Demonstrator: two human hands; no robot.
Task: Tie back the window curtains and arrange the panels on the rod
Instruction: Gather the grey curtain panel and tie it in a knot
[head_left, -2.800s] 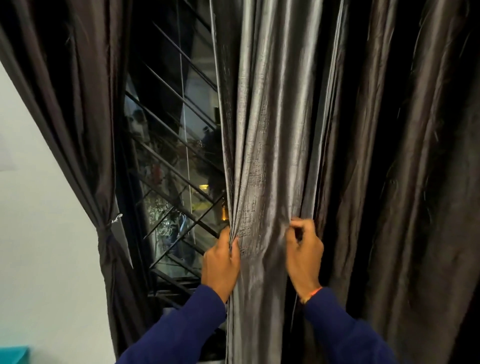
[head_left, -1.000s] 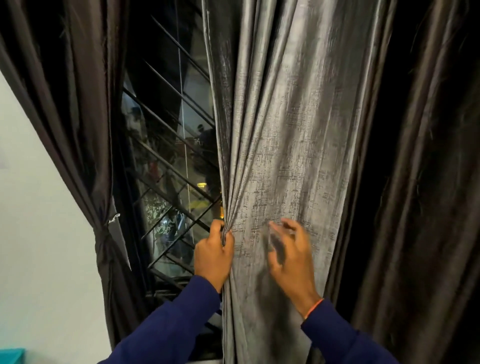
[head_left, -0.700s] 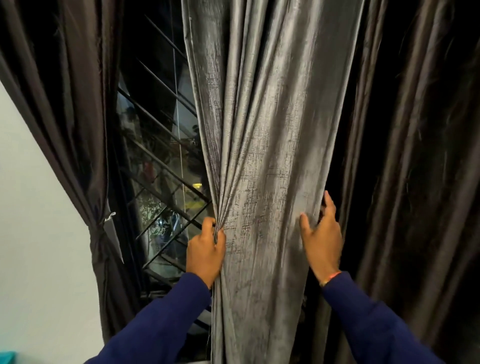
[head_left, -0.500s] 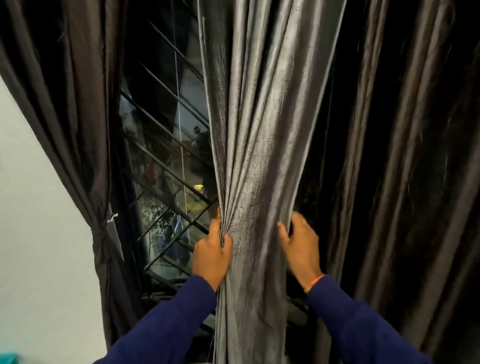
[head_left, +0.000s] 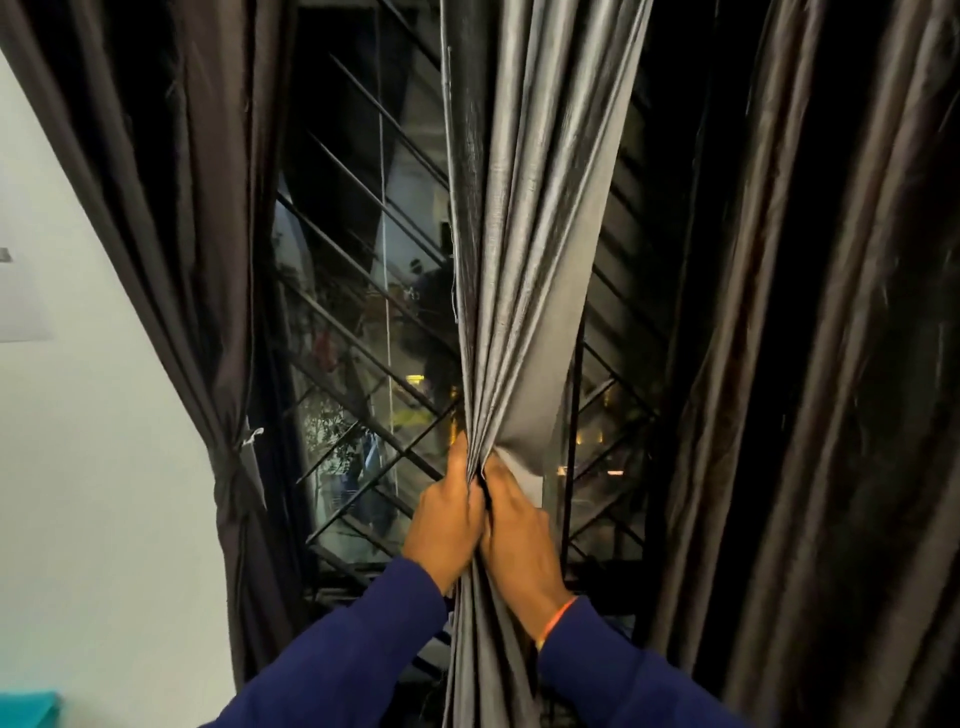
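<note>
Gathered into a tight bunch before the dark diagonal window grille (head_left: 358, 332): shiny grey fabric curtain panel (head_left: 524, 218). Clenched around its pleats, touching: left hand (head_left: 447, 519), right hand (head_left: 519, 540).

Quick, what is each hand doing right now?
Left hand: grips the gathered grey curtain panel.
Right hand: grips the same panel.
</note>
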